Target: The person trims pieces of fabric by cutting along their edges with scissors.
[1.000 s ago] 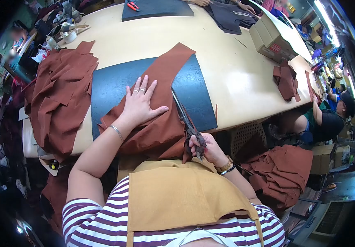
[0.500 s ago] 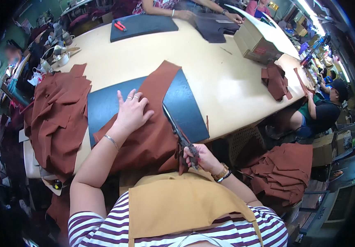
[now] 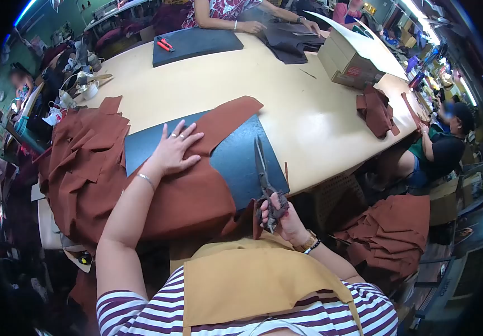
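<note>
My left hand [image 3: 177, 148] lies with fingers spread on a rust-brown fabric piece [image 3: 191, 196], which rests over a dark blue board [image 3: 247, 159] and hangs over the table's near edge. A curved edge of the fabric faces the scissors. In my right hand [image 3: 283, 218] is a pair of scissors [image 3: 262, 168], its handles wrapped in dark cloth. The blades point away from me above the board, apart from the fabric's curved edge. A narrow brown strip [image 3: 244, 218] hangs beside my right hand at the table edge.
A heap of brown fabric [image 3: 84, 168] covers the table's left side; another pile [image 3: 390, 235] sits low at right. A cardboard box [image 3: 348, 59] and a brown bundle [image 3: 376, 112] stand farther right. Across the table, a person handles dark fabric [image 3: 289, 42] beside a black board [image 3: 196, 46] with a red cutter [image 3: 166, 44].
The scissors have moved right, away from the fabric's edge, and their blades now show over the board. The fabric's far end has swung right, and my left hand has shifted slightly.
</note>
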`<state>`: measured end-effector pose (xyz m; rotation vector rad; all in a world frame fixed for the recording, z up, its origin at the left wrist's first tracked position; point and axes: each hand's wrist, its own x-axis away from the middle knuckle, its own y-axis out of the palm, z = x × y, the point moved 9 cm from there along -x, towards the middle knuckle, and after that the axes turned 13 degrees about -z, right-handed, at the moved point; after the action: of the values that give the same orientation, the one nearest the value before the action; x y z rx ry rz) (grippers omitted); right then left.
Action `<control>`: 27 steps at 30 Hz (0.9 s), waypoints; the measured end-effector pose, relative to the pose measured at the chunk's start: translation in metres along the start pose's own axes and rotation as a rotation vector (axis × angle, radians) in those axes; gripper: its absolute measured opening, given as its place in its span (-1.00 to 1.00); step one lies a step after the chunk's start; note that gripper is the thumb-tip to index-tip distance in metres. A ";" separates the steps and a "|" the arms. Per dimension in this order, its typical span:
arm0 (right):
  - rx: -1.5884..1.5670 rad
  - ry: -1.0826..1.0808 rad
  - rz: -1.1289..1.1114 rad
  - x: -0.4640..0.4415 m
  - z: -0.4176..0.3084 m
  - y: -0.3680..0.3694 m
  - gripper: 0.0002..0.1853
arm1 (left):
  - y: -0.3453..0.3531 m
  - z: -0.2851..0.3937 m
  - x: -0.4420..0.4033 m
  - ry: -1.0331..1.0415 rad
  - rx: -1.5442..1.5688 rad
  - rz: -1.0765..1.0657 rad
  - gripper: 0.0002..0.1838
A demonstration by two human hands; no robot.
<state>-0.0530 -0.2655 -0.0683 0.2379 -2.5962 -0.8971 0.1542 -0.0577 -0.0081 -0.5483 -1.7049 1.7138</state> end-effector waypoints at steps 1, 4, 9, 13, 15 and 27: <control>-0.028 -0.011 0.002 0.001 0.000 -0.001 -0.59 | -0.007 -0.002 -0.002 0.006 -0.021 -0.018 -0.33; 0.032 -0.003 0.014 0.003 0.001 -0.004 -0.59 | -0.022 0.009 -0.029 -0.068 0.064 -0.002 -0.40; 0.001 -0.001 0.005 0.001 0.003 -0.002 -0.58 | -0.010 0.040 -0.098 -0.137 0.231 0.253 -0.42; -0.022 0.044 -0.033 0.010 0.004 -0.006 -0.55 | 0.002 0.046 -0.114 -0.210 0.225 0.239 -0.48; -0.050 0.036 -0.084 0.016 0.002 -0.011 -0.52 | 0.007 0.047 -0.110 -0.132 0.265 0.194 -0.54; 0.001 0.063 -0.139 0.019 -0.011 -0.019 -0.48 | 0.010 0.067 -0.009 0.173 0.268 -0.016 -0.59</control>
<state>-0.0654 -0.2919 -0.0662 0.4446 -2.5466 -0.9197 0.1120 -0.1111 -0.0149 -0.5395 -1.3310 1.7916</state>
